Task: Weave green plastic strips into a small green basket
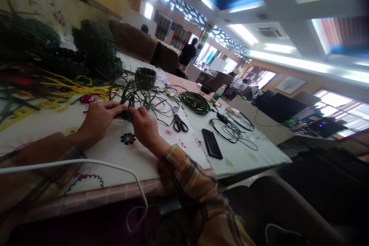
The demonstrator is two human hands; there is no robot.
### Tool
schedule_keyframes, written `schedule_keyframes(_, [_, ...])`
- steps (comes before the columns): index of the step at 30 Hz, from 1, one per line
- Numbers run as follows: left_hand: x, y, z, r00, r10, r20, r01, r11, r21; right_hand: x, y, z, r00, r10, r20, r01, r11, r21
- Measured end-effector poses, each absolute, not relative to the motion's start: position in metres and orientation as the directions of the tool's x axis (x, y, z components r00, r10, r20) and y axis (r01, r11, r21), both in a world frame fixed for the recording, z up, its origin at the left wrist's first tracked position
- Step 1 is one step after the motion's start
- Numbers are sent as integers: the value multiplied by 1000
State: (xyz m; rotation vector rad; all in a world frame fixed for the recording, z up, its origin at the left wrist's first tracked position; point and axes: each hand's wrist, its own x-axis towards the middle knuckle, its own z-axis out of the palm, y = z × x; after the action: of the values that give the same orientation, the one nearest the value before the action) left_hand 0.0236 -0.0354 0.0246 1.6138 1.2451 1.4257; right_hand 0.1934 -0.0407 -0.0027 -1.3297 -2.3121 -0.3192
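My left hand (99, 117) and my right hand (144, 125) both pinch a small dark green woven piece (127, 113) lying on the white flowered tablecloth (115, 150). Long green strands (138, 96) fan out from that piece across the table. A finished small green woven basket (145, 77) stands just beyond the strands. Black scissors (179, 123) lie to the right of my right hand.
Yellow and pink cords (66, 86) and dark green bundles (95, 48) fill the left. A green cord coil (196, 102), black wire loops (230, 130) and a black phone (211, 143) lie right. A white cable (86, 163) crosses the near edge. A person (188, 54) stands far back.
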Motion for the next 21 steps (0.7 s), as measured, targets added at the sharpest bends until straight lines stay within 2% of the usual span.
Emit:
schedule_keyframes(3, [31,-33,22,-119,958,261,106,-249,963,197,-36,-7,-449,728,518,862,506,36])
schedule_keyframes(5, [34,-31,20,-130,963,235,98,-223,970,200,-33,-8,-441,709,550,863,502,45])
schedule_keyframes(9, [32,-28,19,-68,954,291,192,-274,943,206,-31,-3,-423,689,588,870,490,52])
schedule_keyframes(15, [26,-28,18,5,923,386,295,-370,881,209,-31,3,-422,708,567,872,487,41])
schedule_keyframes(18, [20,-27,19,-32,854,519,422,-459,782,213,-29,6,-419,710,566,877,478,51])
schedule_keyframes(21, [14,-28,24,-116,675,728,593,-541,597,217,-28,10,-415,732,540,891,446,80])
